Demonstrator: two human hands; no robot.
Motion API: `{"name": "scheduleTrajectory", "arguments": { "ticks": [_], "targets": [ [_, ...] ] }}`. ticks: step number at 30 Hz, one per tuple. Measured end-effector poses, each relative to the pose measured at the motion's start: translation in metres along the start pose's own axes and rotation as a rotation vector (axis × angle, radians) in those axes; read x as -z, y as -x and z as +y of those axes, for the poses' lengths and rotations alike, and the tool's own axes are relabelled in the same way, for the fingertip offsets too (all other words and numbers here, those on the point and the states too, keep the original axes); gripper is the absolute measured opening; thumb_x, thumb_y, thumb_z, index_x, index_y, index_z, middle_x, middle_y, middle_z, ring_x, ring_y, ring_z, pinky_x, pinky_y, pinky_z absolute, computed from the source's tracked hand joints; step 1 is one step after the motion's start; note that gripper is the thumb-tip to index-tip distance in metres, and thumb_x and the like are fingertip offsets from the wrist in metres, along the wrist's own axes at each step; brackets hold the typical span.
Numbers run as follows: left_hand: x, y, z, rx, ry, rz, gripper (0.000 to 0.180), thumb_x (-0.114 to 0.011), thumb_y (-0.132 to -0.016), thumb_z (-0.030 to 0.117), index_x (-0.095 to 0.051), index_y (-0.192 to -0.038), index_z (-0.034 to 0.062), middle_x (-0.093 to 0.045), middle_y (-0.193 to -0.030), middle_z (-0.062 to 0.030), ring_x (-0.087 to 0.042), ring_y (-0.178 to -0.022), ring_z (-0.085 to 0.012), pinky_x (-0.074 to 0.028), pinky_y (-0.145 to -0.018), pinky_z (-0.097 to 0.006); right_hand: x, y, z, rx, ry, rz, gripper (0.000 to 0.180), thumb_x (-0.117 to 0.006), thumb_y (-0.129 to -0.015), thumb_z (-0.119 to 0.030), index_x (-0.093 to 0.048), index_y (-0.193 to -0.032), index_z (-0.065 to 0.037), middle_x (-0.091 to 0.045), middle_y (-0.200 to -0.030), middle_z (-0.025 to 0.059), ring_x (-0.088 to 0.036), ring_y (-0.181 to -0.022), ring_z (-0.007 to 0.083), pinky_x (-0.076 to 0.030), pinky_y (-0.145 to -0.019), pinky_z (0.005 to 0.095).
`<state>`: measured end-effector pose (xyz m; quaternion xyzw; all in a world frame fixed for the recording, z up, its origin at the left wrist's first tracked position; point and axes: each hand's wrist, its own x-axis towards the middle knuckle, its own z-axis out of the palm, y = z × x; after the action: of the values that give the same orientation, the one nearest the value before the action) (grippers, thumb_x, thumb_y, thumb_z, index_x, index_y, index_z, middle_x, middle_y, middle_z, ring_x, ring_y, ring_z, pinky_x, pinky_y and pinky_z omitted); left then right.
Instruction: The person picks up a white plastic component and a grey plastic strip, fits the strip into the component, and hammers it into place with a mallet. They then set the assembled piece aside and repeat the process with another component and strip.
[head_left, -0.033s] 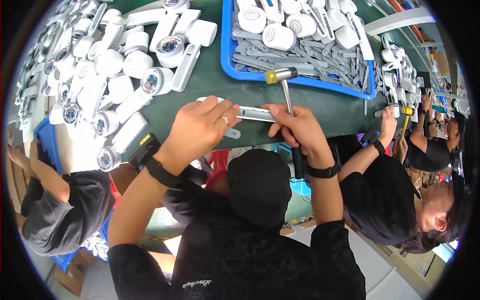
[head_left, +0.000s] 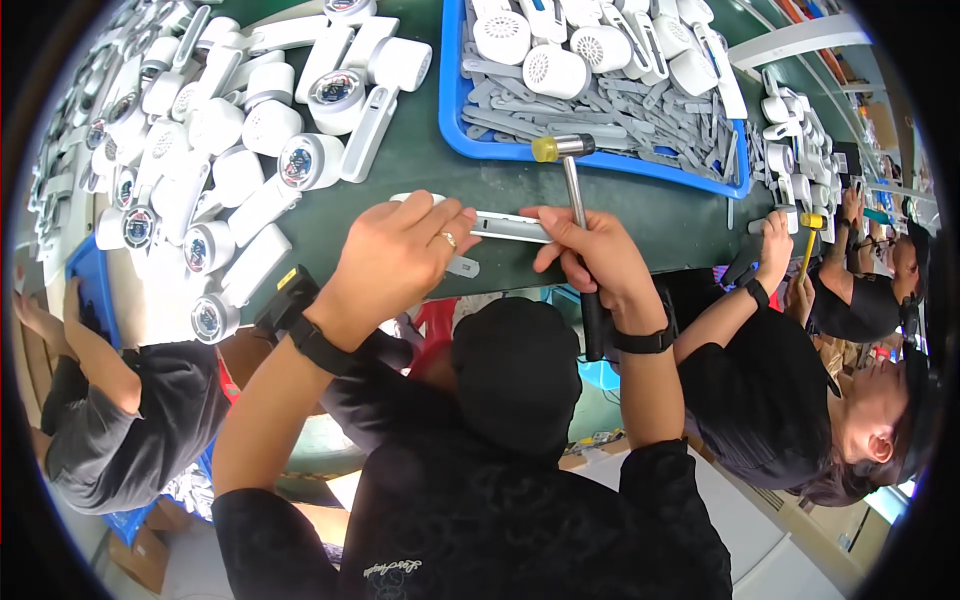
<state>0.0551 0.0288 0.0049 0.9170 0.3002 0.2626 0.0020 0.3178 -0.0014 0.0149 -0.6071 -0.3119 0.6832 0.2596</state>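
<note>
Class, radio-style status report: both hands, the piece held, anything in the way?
Left hand and right hand on long white-and-grey plastic handle. Metal-shafted, yellow-tipped hammer also in right hand. Small flat grey plastic strip close beside left hand.

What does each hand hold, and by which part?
Left hand: the white piece, by its left part. Right hand: that piece's right end, plus the hammer around its middle.

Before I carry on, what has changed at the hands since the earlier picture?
Nothing visibly moved beyond a tiny shift of the whole view; nothing was taken hold of or let go. The left hand still grips the white handle, the right hand still holds its other end along with the hammer, and the blue tray stays beyond them.
</note>
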Motion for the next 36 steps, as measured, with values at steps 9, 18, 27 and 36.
{"name": "scheduleTrajectory", "arguments": {
  "ticks": [9, 18, 27, 36],
  "targets": [
    [-0.004, 0.002, 0.003, 0.004, 0.011, 0.054, 0.03, -0.085, -0.074, 0.012, -0.074, -0.101, 0.0056, -0.074, -0.103, -0.0021, -0.06, -0.075, -0.0184, -0.05, -0.059, -0.031, -0.014, 0.001, 0.01, 0.146, 0.107, 0.144, 0.038, -0.063, -0.105, -0.032, -0.072, -0.123, 0.0, -0.068, -0.067, 0.0045, -0.042, -0.039, 0.0035, -0.028, -0.037, 0.0217],
    [-0.006, -0.022, 0.001, -0.135, 0.054, -0.047, 0.031, -0.081, -0.08, 0.017, -0.077, -0.11, 0.0112, -0.074, -0.106, 0.0018, -0.06, -0.074, -0.0167, -0.052, -0.061, -0.031, -0.022, 0.005, 0.015, 0.237, 0.13, 0.206, 0.037, -0.068, -0.102, -0.033, -0.073, -0.116, 0.0, -0.067, -0.064, 0.0044, -0.045, -0.041, 0.0044, -0.032, -0.039, 0.023],
    [-0.012, -0.016, 0.002, -0.182, 0.012, -0.02, 0.034, -0.082, -0.078, 0.017, -0.077, -0.111, 0.0135, -0.073, -0.096, 0.0044, -0.056, -0.068, -0.0144, -0.049, -0.056, -0.031, -0.007, 0.065, 0.052, 0.475, -0.073, 0.338, 0.047, -0.052, -0.11, -0.024, -0.047, -0.153, -0.004, -0.058, -0.076, -0.0004, -0.047, -0.054, 0.0044, -0.038, -0.048, 0.0222],
    [-0.016, -0.02, 0.001, -0.197, 0.043, 0.013, 0.039, -0.084, -0.075, 0.013, -0.077, -0.113, 0.013, -0.074, -0.097, 0.0034, -0.056, -0.066, -0.015, -0.047, -0.054, -0.031, -0.014, 0.105, 0.057, 0.549, 0.48, 0.321, 0.05, -0.05, -0.108, -0.013, -0.04, -0.156, -0.003, -0.066, -0.092, 0.0223, -0.065, -0.078, 0.0344, -0.052, -0.078, 0.0376]
  ]
}}
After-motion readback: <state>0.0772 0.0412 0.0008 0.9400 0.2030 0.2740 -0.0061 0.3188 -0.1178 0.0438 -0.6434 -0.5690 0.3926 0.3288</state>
